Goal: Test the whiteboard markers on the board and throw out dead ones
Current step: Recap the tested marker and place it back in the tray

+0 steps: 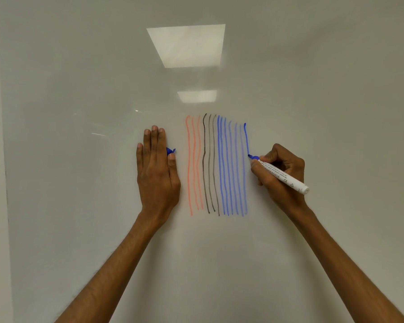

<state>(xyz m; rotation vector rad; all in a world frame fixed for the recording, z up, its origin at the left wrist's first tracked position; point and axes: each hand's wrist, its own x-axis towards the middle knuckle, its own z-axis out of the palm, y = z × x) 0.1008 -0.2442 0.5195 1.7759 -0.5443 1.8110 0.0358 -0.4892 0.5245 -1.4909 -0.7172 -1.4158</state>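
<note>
Head view: the marker is gripped in the right hand at centre right, its long axis slanting down-right, tip touching the board at the foot of a short blue stroke. The left hand is laid flat left of the lines, a mostly hidden blue cap apparently pinched under its thumb.

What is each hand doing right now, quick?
Left hand: flat on the whiteboard, thumb pinching a blue cap against the forefinger.
Right hand: closed in a writing grip on the blue marker, tip on the board.
</note>
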